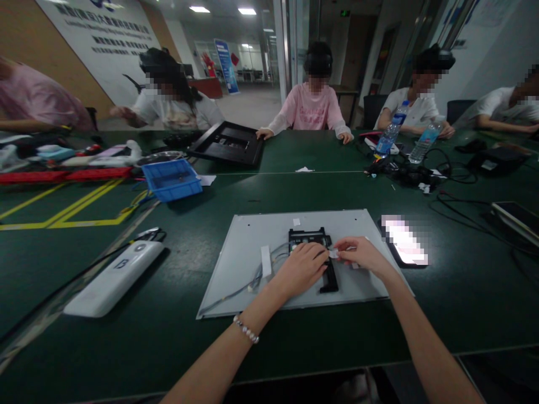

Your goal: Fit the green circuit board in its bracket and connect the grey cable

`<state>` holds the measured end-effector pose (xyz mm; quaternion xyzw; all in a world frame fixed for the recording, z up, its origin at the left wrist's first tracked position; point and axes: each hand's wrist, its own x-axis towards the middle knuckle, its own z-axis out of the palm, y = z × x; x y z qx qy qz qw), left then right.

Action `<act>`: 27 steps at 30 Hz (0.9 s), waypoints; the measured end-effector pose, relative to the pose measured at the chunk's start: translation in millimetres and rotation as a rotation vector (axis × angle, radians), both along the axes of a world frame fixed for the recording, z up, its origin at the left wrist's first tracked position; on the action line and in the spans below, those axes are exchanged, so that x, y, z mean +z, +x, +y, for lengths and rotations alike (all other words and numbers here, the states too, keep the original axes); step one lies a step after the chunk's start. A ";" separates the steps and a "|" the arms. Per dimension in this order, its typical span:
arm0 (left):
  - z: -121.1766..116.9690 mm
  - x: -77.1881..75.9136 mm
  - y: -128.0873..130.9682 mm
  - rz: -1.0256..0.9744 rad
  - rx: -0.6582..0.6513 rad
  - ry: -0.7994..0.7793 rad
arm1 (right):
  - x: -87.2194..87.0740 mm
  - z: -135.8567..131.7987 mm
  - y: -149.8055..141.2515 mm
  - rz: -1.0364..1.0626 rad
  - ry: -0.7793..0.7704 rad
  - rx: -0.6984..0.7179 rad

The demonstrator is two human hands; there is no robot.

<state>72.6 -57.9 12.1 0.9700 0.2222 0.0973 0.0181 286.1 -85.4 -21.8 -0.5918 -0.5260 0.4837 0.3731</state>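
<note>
A light grey flat panel [236, 241] lies on the table in front of me. On its middle sits a black plastic bracket [330, 279], partly covered by my left hand [305, 262], whose fingers curl closed over it. My right hand [361, 253] pinches a small white piece of tape [333, 253] at the bracket's right side, close to my left fingertips. Grey cables [242, 289] run from the bracket to the panel's lower left corner. A white strip [266, 261] crosses them. What lies under my left fingers is hidden.
Right of the panel lies a phone [404, 241] with its screen lit. A white power bank [115, 278] with a cable is on the left. Farther off stand a blue bin [172, 179] and two bottles [391, 132]. Across the table, a person holds a black frame [227, 144].
</note>
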 end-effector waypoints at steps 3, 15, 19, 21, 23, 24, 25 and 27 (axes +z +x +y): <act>0.5 0.2 -0.1 -0.021 0.023 -0.016 | 3.7 0.6 0.5 -0.039 0.023 -0.041; -0.1 1.5 -1.7 -0.100 0.013 -0.031 | 7.5 0.5 -2.9 -0.086 0.103 -0.024; -0.6 0.4 -0.4 -0.089 -0.011 -0.025 | 13.0 -1.8 -8.3 -0.119 0.120 -0.009; -0.6 0.3 0.0 -0.086 -0.008 -0.023 | 14.3 -2.5 -10.7 -0.130 0.121 -0.001; -0.7 -0.1 0.2 -0.079 -0.006 -0.020 | 13.6 -2.7 -12.2 -0.150 0.123 0.003; -0.9 -0.6 0.4 -0.076 -0.007 -0.018 | 12.8 -2.7 -12.3 -0.169 0.126 0.004; -1.2 -1.1 0.6 -0.072 -0.008 -0.015 | 11.8 -2.6 -12.0 -0.195 0.130 0.002; -2.3 -1.7 1.2 -0.070 -0.004 -0.008 | 10.4 -2.3 -9.9 -0.269 0.162 -0.025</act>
